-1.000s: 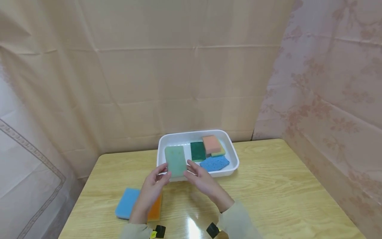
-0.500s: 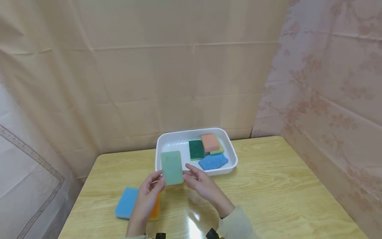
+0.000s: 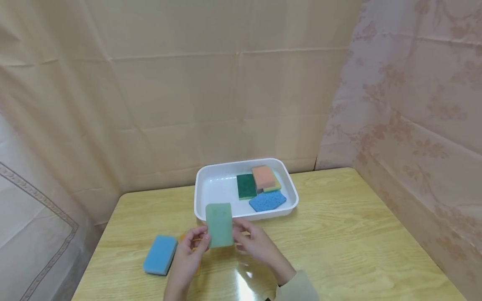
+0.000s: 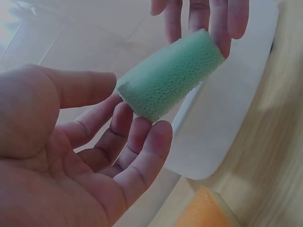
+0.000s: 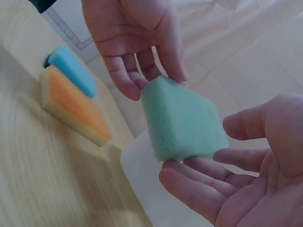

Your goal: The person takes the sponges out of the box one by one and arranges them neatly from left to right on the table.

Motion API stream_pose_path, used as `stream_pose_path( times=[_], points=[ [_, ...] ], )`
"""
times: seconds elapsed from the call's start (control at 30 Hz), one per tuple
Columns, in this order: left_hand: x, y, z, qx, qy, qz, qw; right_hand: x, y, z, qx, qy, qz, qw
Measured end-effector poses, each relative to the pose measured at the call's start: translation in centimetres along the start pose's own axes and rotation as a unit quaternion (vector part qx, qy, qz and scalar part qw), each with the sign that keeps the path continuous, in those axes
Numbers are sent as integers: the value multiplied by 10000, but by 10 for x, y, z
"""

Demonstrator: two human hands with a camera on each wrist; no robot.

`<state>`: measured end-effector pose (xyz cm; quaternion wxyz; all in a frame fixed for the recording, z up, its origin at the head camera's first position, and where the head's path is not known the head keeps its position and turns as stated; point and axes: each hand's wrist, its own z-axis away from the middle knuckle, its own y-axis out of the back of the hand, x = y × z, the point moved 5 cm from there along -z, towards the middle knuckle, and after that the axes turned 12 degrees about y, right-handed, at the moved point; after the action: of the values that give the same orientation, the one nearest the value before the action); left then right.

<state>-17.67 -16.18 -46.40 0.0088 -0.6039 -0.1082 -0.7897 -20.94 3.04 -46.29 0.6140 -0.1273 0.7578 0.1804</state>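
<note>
Holding green sponge [image 3: 219, 225] in the air above table [image 3: 339, 234], close to near rim of tray [image 3: 214, 190]. Drawn back in the last second from farther over tray. Clamped at one edge between thumb and curled fingers of left hand [image 3: 187, 253]; gripped likewise at opposite edge by right hand [image 3: 256, 242]. Judged clear of tray contents, not yet set down. Note orange sponge [image 5: 78, 101] beside blue sponge [image 3: 160, 254], both on table.

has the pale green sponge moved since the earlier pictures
Yes. In the head view, the pale green sponge has shifted down the picture; more of it now shows below the near rim of the white tray.
</note>
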Motion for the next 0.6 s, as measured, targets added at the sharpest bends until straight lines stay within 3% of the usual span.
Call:
stream_pose_path(
  times=[0.33, 0.6],
  points=[
    [-28, -3, 8, 213, 229, -190, 9993, 10, -7, 11, 68, 5, 562, 9984],
    [-32, -6, 7, 148, 134, -943, 9953, 18, -8, 15, 85, -38, 663, 9978]
  ],
)
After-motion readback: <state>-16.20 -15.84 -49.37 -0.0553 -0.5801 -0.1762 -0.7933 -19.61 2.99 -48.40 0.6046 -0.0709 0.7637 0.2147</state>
